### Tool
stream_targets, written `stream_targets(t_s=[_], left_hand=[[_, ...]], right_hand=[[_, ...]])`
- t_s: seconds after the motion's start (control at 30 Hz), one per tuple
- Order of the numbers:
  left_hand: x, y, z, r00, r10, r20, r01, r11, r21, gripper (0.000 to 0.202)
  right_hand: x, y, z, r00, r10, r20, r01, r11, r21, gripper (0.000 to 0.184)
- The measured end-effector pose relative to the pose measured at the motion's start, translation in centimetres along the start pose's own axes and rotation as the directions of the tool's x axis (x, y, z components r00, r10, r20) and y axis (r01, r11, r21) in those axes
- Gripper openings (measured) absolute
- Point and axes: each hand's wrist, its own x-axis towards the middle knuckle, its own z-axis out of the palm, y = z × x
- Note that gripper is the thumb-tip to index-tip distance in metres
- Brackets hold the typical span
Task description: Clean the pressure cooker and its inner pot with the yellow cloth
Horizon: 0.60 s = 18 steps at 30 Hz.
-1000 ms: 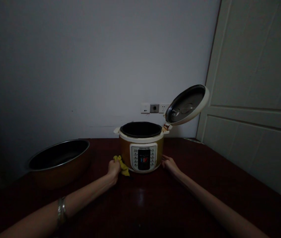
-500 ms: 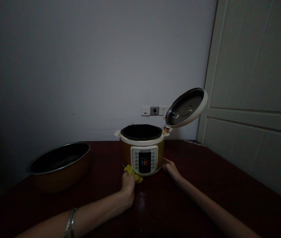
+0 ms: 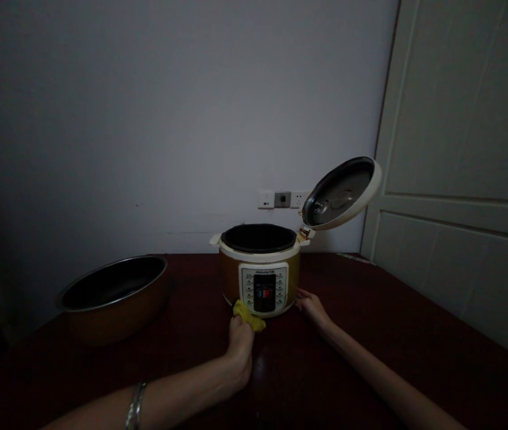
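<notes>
A yellow and white electric pressure cooker (image 3: 231, 269) stands on the dark red table, its lid (image 3: 339, 194) raised and tilted to the right. Bunched in my left hand (image 3: 240, 343) is a yellow cloth (image 3: 249, 316), held against the lower front of the cooker, just below the control panel (image 3: 264, 289). My left hand is closed around it. At the cooker's lower right side, my right hand (image 3: 312, 307) rests with its fingers stretched out against the body. Some of its fingertips are hidden behind the cooker.
To the left, a large pot with a dark inside (image 3: 115, 316) lies tilted on the table (image 3: 348, 358). Wall sockets (image 3: 282, 199) sit behind the cooker, and a pale panelled door (image 3: 455, 179) stands at the right.
My left hand has moved slightly right with the cloth along the cooker's lower front. My right hand stays at the cooker's side. The whole view has shifted a little.
</notes>
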Motion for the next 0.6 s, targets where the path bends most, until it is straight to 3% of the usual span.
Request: stream_targets(t_s=[0.13,0.2,0.3,0.33,0.47,0.53,0.6], left_hand=[[-0.8,1.4,-0.3,0.998,-0.054,0.017,0.055,0.998,-0.041,0.030],[-1.0,1.8,-0.6,0.996,-0.080,0.040,0.082,0.995,-0.055,0.031],[-0.9,1.8,-1.1,0.994,-0.091,0.064,0.096,0.993,-0.074,0.029],[-0.9,1.7,-1.2,0.994,-0.090,0.060,0.094,0.993,-0.077,0.028],[-0.8,1.9,-1.6,0.995,-0.095,0.021,0.096,0.995,-0.034,0.027],[-0.5,2.3,-2.0,0.994,-0.095,0.047,0.094,0.995,0.012,0.024],[0.0,2.8,-2.7,0.989,-0.102,0.103,0.097,0.994,0.054,0.018]], right_hand=[[-3.1,-0.9,0.3,0.999,-0.011,0.042,0.014,0.996,-0.088,0.069],[-5.4,-1.8,0.5,0.996,-0.060,0.070,0.077,0.959,-0.273,0.063],[-8.7,-3.8,1.5,0.955,-0.123,0.271,0.270,0.741,-0.615,0.040],[-9.5,-4.5,2.1,0.930,-0.128,0.345,0.333,0.691,-0.642,0.038],[-10.6,-6.4,4.8,0.857,-0.174,0.485,0.462,0.676,-0.575,0.041],[-10.4,-6.6,6.2,0.819,-0.228,0.527,0.558,0.534,-0.635,0.045],[-10.0,-6.4,7.5,0.758,-0.254,0.601,0.653,0.269,-0.708,0.046]])
